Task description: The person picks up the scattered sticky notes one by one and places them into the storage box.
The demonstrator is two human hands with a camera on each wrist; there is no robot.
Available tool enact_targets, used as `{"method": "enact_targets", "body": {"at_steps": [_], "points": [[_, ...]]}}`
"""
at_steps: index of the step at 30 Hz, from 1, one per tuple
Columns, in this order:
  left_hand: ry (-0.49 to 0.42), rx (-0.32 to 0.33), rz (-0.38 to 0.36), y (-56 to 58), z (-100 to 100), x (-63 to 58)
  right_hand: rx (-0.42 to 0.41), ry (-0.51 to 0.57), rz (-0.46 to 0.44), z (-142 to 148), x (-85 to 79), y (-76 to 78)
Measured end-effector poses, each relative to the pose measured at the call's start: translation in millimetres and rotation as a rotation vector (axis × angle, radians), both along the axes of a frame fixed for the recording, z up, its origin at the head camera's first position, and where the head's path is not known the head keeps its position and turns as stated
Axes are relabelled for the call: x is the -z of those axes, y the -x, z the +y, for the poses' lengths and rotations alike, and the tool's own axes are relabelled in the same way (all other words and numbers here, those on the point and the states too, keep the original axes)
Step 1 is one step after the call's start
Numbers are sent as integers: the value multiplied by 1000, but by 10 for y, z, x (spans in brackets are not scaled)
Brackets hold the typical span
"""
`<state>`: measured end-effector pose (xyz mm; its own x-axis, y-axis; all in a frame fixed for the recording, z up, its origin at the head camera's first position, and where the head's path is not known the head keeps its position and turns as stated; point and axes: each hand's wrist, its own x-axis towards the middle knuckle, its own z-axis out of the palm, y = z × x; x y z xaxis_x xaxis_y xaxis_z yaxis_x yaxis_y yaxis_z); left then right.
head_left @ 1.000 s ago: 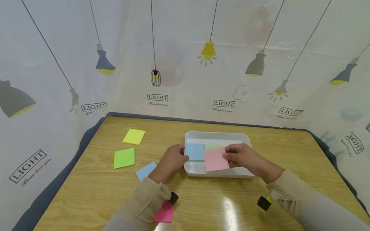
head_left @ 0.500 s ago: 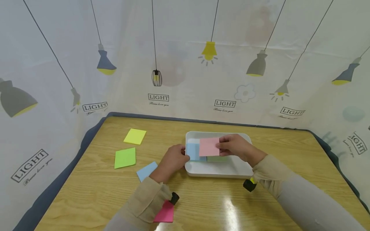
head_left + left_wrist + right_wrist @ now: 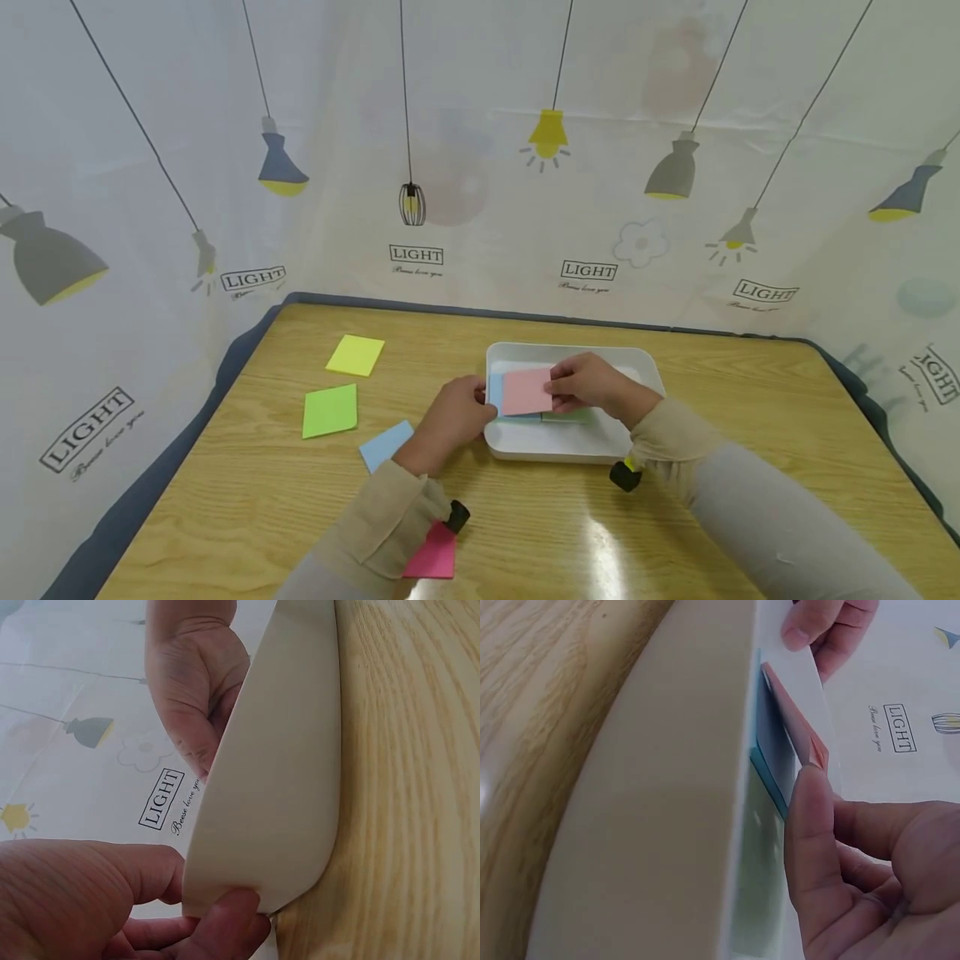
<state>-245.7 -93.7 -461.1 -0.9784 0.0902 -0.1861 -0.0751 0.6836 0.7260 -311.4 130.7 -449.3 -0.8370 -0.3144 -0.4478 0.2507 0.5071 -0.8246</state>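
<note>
My right hand pinches a pink sticky note pad by its right edge. In the right wrist view the pink pad is tilted just above a blue sticky note pad, its far edge close to it. The blue pad lies in the left part of a white tray, mostly covered by the pink one. Beside it in the tray lies a light green pad, partly hidden. My left hand grips the tray's left wall, the thumb on one side and fingers on the other in the left wrist view.
Left of the tray on the wooden table lie a yellow pad, a bright green pad and another blue pad. A magenta pad sits partly under the left sleeve. A patterned curtain surrounds the table.
My right hand has carried the pink pad from over the light green pad leftward, over the blue pad in the tray. My left hand keeps its grip on the tray.
</note>
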Motion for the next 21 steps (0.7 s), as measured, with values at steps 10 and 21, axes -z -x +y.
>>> {"method": "enact_targets", "body": {"at_steps": [10, 21], "points": [[-31, 1, -7, -10, 2, -15, 25, -10, 61, -158, 91, 0], [-23, -2, -7, -13, 5, -23, 45, 24, 52, -183, 146, -19]]}}
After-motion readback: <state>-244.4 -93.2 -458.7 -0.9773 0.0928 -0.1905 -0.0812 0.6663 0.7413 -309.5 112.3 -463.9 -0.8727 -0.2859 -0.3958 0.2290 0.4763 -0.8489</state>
